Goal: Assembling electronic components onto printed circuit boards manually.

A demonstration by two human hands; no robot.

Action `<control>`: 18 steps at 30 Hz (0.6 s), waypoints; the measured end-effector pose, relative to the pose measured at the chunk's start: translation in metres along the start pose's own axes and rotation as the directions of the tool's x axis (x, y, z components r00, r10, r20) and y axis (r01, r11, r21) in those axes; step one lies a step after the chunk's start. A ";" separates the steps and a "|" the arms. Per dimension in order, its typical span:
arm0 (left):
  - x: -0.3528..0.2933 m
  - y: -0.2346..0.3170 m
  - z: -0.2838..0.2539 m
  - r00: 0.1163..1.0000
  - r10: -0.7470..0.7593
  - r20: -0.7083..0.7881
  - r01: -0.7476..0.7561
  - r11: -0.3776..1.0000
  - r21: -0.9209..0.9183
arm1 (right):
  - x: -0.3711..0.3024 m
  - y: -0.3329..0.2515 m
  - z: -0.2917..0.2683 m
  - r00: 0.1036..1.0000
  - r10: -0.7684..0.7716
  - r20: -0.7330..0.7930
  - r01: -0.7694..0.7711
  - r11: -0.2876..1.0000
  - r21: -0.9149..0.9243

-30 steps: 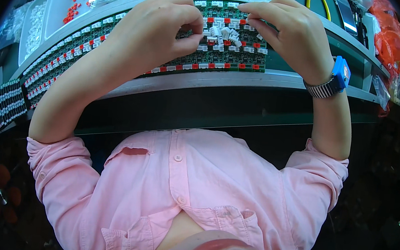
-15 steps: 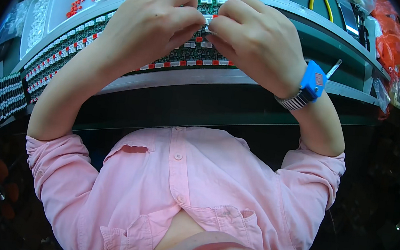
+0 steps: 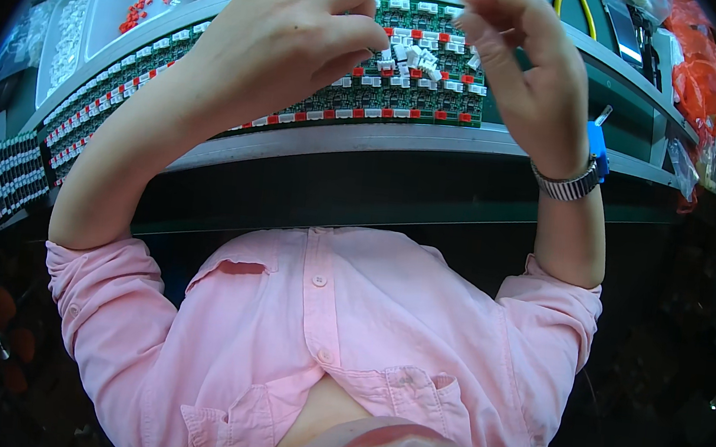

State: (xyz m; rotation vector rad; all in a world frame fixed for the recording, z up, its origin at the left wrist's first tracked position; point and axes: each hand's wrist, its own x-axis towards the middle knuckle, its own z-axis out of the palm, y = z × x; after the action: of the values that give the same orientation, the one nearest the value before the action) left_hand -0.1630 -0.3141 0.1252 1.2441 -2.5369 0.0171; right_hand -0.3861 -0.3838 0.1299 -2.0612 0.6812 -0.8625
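Workbench point(image 3: 625, 129), 2 hands point(image 3: 295, 34) point(image 3: 539, 77) at circuit boards point(image 3: 380, 97)

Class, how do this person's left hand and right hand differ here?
The left hand has a bare wrist; the right hand wears a striped band with a blue block. The left hand is left of the loose white connectors, the right hand to their right. Both are ungloved, with bent fingers.
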 end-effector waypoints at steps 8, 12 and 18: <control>0.023 0.001 -0.014 0.989 0.091 0.114 -0.090 0.996 -0.012 | -0.016 0.026 -0.031 0.999 -0.050 0.019 0.050 0.999 -0.004; 0.035 0.007 -0.015 0.982 0.128 0.142 -0.127 0.992 -0.013 | -0.018 0.040 -0.046 0.986 -0.155 0.056 0.161 0.980 -0.114; 0.036 0.005 -0.019 0.976 0.149 0.161 -0.144 0.989 -0.043 | -0.014 0.049 -0.051 0.969 -0.202 0.141 0.233 0.937 -0.261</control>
State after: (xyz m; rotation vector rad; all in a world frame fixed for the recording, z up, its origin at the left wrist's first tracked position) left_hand -0.1824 -0.3360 0.1537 1.0848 -2.7546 -0.0959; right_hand -0.4420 -0.4241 0.1080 -2.4528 0.5421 -0.8016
